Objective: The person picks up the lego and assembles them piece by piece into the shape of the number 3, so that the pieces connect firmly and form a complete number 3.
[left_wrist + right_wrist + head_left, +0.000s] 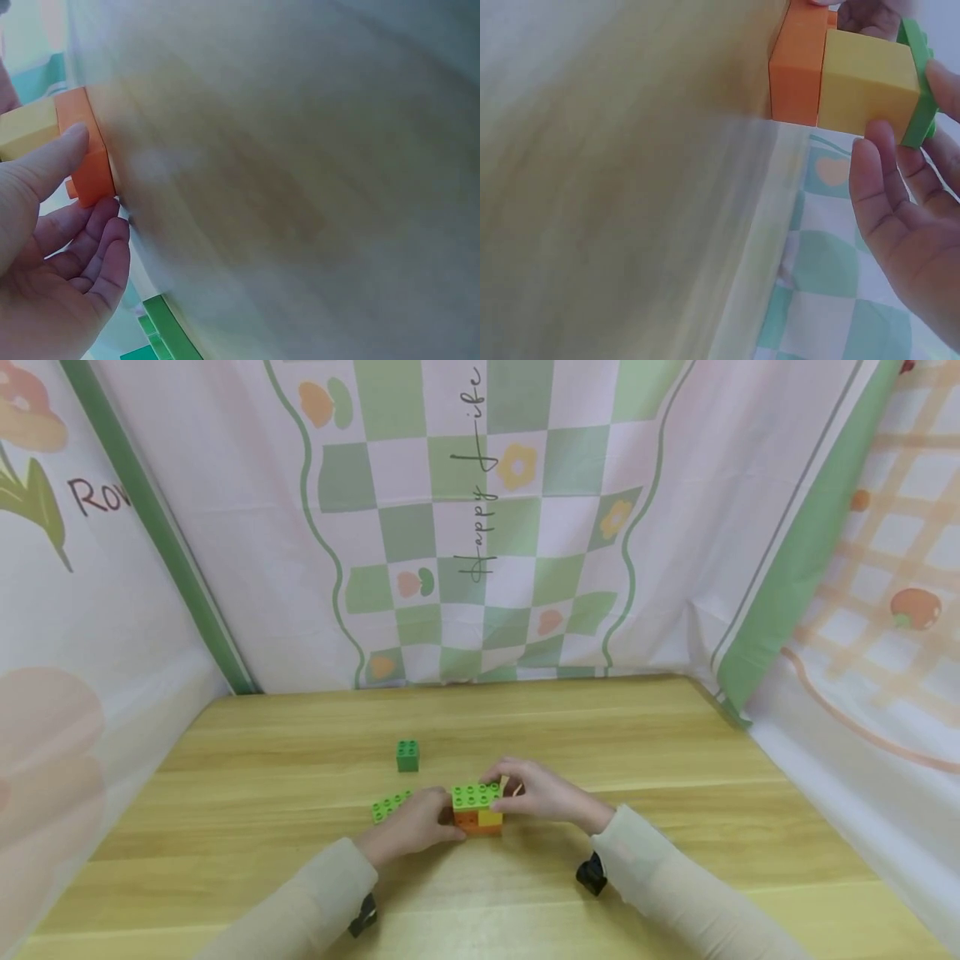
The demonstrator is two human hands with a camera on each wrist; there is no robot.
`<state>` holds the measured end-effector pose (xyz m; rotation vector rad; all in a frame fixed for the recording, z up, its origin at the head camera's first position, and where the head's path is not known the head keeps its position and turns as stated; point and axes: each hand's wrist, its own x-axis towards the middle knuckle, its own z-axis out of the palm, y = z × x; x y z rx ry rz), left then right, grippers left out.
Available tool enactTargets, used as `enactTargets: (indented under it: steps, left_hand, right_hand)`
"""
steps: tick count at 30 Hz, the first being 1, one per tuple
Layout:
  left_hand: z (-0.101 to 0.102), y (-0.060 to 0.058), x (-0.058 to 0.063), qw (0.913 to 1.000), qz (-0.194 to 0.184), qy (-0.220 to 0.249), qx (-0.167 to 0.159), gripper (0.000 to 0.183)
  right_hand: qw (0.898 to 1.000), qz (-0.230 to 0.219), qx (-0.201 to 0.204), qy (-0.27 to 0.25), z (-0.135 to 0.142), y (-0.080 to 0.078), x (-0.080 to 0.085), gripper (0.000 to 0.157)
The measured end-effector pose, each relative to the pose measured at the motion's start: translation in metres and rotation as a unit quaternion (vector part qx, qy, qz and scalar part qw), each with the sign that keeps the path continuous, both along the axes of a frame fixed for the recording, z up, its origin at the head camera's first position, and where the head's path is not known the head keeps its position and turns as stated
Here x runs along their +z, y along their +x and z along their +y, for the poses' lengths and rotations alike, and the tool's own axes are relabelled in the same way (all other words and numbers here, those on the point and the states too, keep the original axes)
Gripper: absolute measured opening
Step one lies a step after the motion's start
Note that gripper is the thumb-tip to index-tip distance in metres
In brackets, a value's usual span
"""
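A small stack of toy building bricks stands on the table: an orange brick (91, 161) at the bottom, a yellow brick (868, 82) on its right part, and a light green flat brick (472, 796) on top. My left hand (417, 823) grips the orange brick at its left end, thumb on the near side. My right hand (542, 791) pinches the light green flat brick at its right end. In the right wrist view its fingertips (880, 135) lie by the yellow brick. Orange studs show to the left of the yellow brick.
Another light green flat brick (387, 807) lies just behind my left hand, partly hidden by it. Farther back stands a dark green square brick (407, 757). A patterned curtain (480, 527) hangs behind the wooden table (645, 727).
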<state>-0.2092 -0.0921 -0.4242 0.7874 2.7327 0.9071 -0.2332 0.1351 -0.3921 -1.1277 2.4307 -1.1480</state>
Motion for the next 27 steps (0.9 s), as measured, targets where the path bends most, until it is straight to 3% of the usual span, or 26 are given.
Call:
enactTargets:
  steps: [17,20,24,27]
  left_hand:
    - [-0.001,0.000,0.000,0.9999,0.007,-0.015,0.005,0.030]
    - [-0.001,0.000,-0.001,0.9998,0.008,-0.017,0.006,0.030]
    - [-0.001,0.000,-0.001,0.9998,0.006,-0.018,0.006,0.031]
    - [-0.001,0.000,0.000,0.9998,0.003,-0.018,0.007,0.031]
  right_hand:
    - [0.999,-0.037,-0.016,-0.020,0.000,0.004,-0.006,0.034]
    - [0.998,-0.046,-0.027,-0.024,-0.002,0.012,0.003,0.034]
    - [0.997,-0.063,-0.036,-0.034,-0.001,0.011,0.000,0.036]
    - [0.995,-0.076,-0.040,-0.042,0.002,0.003,-0.012,0.039]
